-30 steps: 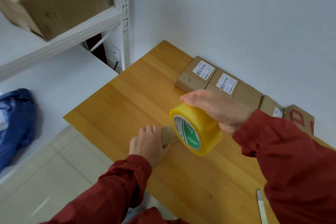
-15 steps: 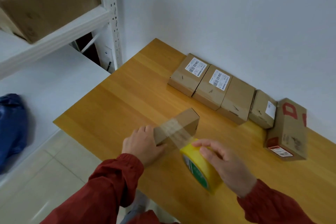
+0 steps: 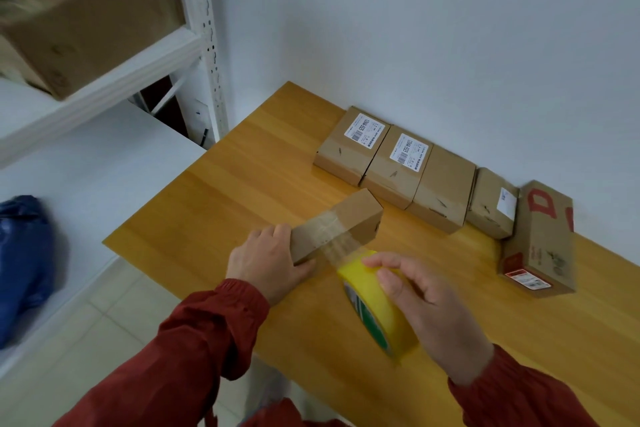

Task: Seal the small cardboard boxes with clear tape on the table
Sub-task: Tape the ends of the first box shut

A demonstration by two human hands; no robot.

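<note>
The left hand point(image 3: 268, 262) is gripping the near end of the small box point(image 3: 349, 215). The box is sitting on the counter point(image 3: 242, 201), close to the front edge. The right hand point(image 3: 426, 302) is holding the yellow tape roll point(image 3: 375, 302), with its fingers curled over the top. A clear strip of tape point(image 3: 332, 236) is running from the roll up and over the middle of the box.

To do this step well, I think the left hand should be pressing the box down so it is not sliding. The right hand should be pulling the roll tight and straight, so the tape is lying flat with no bumps or folds. The strip should be covering the line where the flaps meet, but I cannot tell where that line is. After that, the tape needs cutting and rubbing down.

The counter is smooth yellow wood. Four more small boxes point(image 3: 398, 166) are lying side by side along the white wall point(image 3: 450, 45) at the back. A longer box point(image 3: 543, 239) with red print is sitting just beside them on the right. To the left, a white shelf rack point(image 3: 204, 45) is holding a big brown box point(image 3: 86, 21). A blue bag point(image 3: 24, 263) is lying on the lower white shelf point(image 3: 104, 166). The floor point(image 3: 86, 340) is pale tile.
</note>
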